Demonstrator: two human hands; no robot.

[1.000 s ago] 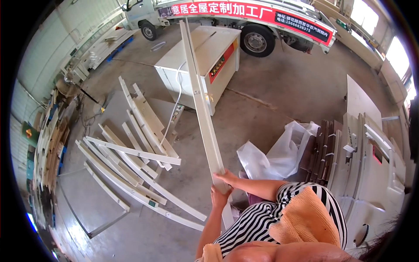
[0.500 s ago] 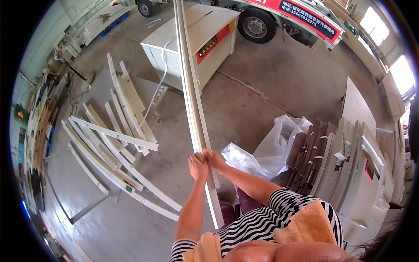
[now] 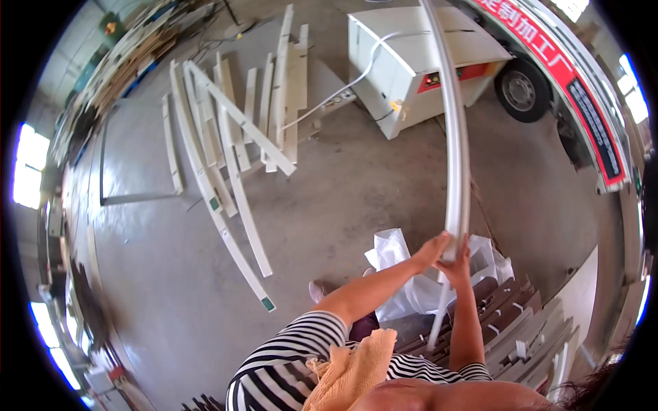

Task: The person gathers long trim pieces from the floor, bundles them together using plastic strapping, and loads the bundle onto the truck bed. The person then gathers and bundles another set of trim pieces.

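Note:
Both hands are closed around long white trim strips (image 3: 457,151), which rise away from me across the front of a white cabinet. My left hand (image 3: 432,251) grips them from the left, thumb side up. Close against it, my right hand (image 3: 458,266) wraps the strips from the right and below. A narrower near end slants down past my right forearm. Crumpled white plastic sheeting (image 3: 404,301) lies on the floor below my hands. Beside it is a stack of brown strips (image 3: 504,298), partly hidden by my right arm.
Several white strips (image 3: 200,168) lie loosely piled on the floor to the left. The white cabinet (image 3: 387,82), with a cable on top, stands ahead. A truck wheel (image 3: 522,90) is at the far right. Pale boards (image 3: 531,349) are stacked at the lower right.
My view has turned left, so the cabinet and floor pile appear farther right. My hands and the held strips have swung right, over the plastic sheeting. Both hands keep their grip.

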